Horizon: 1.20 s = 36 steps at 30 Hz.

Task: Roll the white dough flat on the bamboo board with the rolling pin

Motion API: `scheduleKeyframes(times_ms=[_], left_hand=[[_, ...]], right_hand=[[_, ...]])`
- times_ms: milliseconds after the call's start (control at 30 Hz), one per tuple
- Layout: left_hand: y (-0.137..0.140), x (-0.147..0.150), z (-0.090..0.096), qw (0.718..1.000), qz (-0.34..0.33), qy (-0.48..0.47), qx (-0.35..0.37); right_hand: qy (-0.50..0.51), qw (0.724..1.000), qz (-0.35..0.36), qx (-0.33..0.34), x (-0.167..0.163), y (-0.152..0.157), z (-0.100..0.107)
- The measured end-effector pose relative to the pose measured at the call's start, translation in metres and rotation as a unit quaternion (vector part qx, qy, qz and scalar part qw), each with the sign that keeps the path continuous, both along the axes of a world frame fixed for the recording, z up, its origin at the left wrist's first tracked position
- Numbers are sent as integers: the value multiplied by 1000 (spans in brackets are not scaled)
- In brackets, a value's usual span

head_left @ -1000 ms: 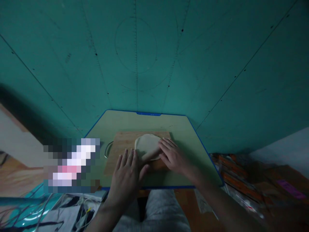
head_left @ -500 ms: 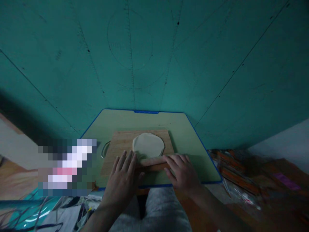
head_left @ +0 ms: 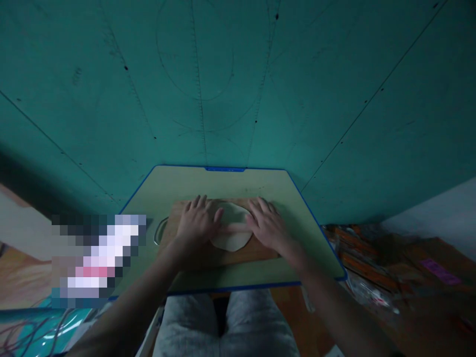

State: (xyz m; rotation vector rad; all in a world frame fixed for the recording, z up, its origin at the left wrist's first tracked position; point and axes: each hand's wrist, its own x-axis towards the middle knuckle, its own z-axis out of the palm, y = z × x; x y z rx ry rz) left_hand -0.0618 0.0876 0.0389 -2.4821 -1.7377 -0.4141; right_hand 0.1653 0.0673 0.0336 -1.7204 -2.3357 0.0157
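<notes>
The wooden board (head_left: pixel 171 233), a flat slab of pale, faintly grained wood, has a looped handle (head_left: pixel 156 233) with a metallic shine at its left end. On the middle of the board lies a sheet of dough (head_left: pixel 231 243), off-white, thin and smooth-looking, roughly round with a slightly uneven edge. A slim, pale rolling pin (head_left: pixel 236 228) lies crosswise over the dough, parallel to the board's long sides, so that dough shows on both its far and near sides. On the left part of the board, the left hand (head_left: pixel 198 220) lies palm down over the pin's left end, its fingers (head_left: pixel 195 202) stretched toward the board's far edge and a little spread, the thumb turned out toward the dough. Toward the board's right end, the right hand (head_left: pixel 269 229) covers the pin's other end the same way, fingers (head_left: pixel 262 204) straight and slightly fanned. The dough thus sits between the two hands, right beside both thumbs, with the fingertips reaching past the pin. Whether the palms press on the wood cannot be told. Under the board, the counter (head_left: pixel 223 186) is a smooth, pale greenish sheet with a blue rim; beyond the board's far side rises a green wall (head_left: pixel 223 114) marked with thin dark lines.
</notes>
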Motion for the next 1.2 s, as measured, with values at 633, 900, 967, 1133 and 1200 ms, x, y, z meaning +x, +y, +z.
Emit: scheduleKeyframes(times_ms=[633, 900, 967, 1133, 1200], left_hand=[[63, 26, 20, 999, 36, -3, 26], [92, 37, 19, 999, 34, 9, -26], [104, 39, 21, 998, 51, 8, -39], [92, 33, 17, 997, 57, 17, -54], [74, 27, 15, 998, 42, 24, -45]], right_hand=[[-3, 987, -100, -127, -16, 66, 7], [15, 978, -167, -124, -22, 96, 14], [15, 978, -168, -121, -24, 94, 15], [6, 990, -115, -81, -28, 65, 14], [-7, 996, -85, -36, -29, 48, 11]])
